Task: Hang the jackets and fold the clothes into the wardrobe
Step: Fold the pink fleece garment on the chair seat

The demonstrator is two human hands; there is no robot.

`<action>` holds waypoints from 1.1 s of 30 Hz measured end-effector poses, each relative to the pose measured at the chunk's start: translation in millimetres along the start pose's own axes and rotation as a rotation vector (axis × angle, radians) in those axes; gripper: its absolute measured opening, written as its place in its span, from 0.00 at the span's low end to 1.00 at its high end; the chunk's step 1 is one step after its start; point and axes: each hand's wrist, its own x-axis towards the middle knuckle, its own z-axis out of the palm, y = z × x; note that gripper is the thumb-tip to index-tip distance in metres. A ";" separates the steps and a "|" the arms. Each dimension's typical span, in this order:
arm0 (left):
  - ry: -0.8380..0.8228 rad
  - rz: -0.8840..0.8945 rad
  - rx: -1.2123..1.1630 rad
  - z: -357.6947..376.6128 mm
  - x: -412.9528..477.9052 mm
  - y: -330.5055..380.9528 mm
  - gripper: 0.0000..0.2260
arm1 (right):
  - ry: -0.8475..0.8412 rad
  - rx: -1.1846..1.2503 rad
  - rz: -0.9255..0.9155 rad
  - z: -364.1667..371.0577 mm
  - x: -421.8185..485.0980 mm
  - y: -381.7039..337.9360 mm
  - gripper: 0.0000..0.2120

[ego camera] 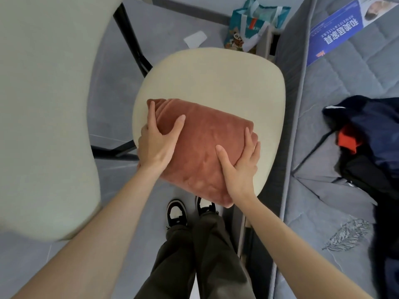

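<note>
On the right side stands a grey quilted mattress (345, 93), and on the left, very near and blurred, a large cream upholstered surface with a rounded corner (43, 104) fills the view. Between them is a cream padded chair seat with rounded corners (211, 76) on black metal legs, standing on the grey floor (112, 50). The folded rust-brown fleece garment (200, 147) is over the near part of this seat, and its near corner reaches past the seat's edge; I cannot tell if it rests fully or is a little lifted. On the mattress, well apart from the seat, lies a crumpled pile of dark navy and black clothes with an orange-red patch (371, 137). At the far end of the mattress lies a blue banner with white characters (336, 29). Beyond the seat, on the floor, stands a teal printed shopping bag (248, 24). The person's left hand (155, 143) grips the left end of the garment, thumb on top and fingers bent along the folded edge. The right hand (241, 167) grips the right end, thumb on top and fingers wrapped over the side. Below the seat are black-and-white sneakers (176, 212) under olive trousers. A small white paper (195, 38) lies on the floor beside the bag.
</note>
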 end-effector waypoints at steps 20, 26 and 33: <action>-0.075 -0.109 -0.240 16.1 -29.6 -29.2 0.49 | 0.067 -0.198 -0.097 -17.6 31.5 2.3 0.36; -0.010 -0.015 -0.271 22.0 -30.2 -38.4 0.44 | 0.003 -0.113 -0.185 -8.1 20.7 14.0 0.49; 0.056 0.032 -0.105 25.6 -20.0 -34.5 0.43 | 0.023 -0.271 -0.244 5.1 29.0 11.6 0.39</action>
